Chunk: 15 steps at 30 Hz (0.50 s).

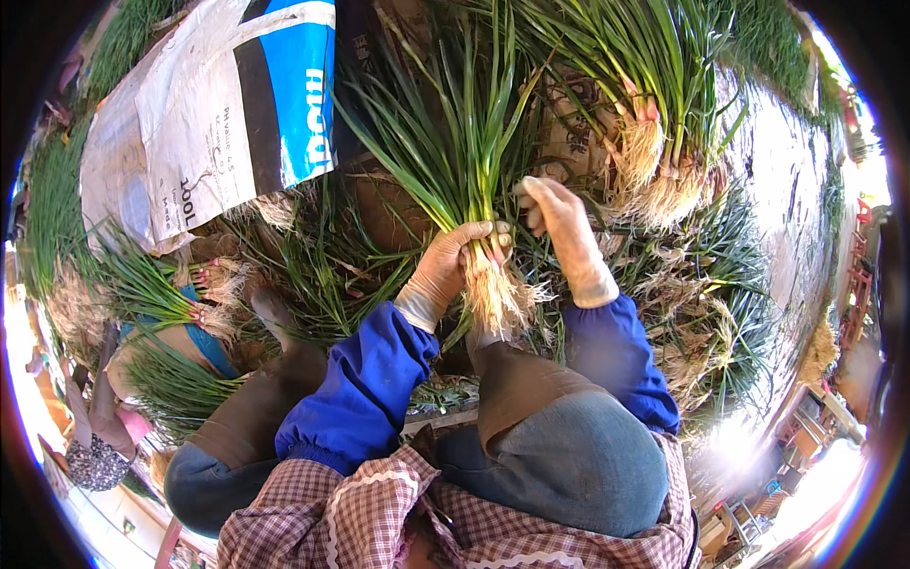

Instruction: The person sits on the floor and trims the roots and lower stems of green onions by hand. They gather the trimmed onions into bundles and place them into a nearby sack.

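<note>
My left hand (pixel 455 259), in a pale glove, grips a bunch of green garlic (pixel 487 284) around its stems just above the pinkish bases. The pale roots hang towards me and the long leaves fan away. My right hand (pixel 561 227), also gloved, is raised just right of the bunch. Its fingers are loosely bent and hold nothing that I can see. Beyond it, a larger pile of green garlic (pixel 647 135) lies with its roots towards me. Loose leaves and stalks (pixel 320 263) litter the ground beneath my hands.
A printed plastic sack (pixel 192 128) covers part of the upper left. Small bunches (pixel 206 313) lie by my knee at left, near a blue band (pixel 210 348). More rooted plants (pixel 697 348) lie at right beside a shiny wet-looking floor (pixel 775 206). Another person (pixel 99 448) is at far left.
</note>
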Tool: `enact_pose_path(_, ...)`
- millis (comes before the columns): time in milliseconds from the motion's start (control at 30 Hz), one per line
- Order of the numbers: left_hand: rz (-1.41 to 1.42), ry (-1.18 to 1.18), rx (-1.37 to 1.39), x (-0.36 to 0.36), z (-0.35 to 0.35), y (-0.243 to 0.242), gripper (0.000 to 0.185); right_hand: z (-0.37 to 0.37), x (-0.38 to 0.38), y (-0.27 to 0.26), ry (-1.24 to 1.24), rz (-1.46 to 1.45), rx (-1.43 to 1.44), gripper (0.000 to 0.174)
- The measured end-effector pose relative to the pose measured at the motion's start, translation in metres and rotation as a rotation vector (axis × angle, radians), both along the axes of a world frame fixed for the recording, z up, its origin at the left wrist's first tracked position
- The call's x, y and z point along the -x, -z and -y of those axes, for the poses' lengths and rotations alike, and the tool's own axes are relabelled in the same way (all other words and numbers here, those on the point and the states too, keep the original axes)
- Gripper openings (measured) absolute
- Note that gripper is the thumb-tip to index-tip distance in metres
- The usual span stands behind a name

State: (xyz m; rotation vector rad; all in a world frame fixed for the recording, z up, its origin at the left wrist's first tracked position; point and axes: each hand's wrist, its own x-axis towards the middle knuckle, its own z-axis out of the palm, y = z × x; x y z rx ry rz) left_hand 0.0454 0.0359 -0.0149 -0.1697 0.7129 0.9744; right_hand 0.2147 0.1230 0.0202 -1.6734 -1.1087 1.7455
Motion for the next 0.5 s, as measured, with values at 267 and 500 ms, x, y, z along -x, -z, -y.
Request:
enact_pose_path(267,0.047,-0.024,0.018,0.001,0.015,0.005,0.028,0.027,0.016,0.025,0.316,-0.604,0.112,0.012)
enact_pose_path(500,-0.202,0.078,0.096,0.002,0.025,0.01,0.023,0.013,0.005,0.007,0.152,-0.366,0.17,0.021)
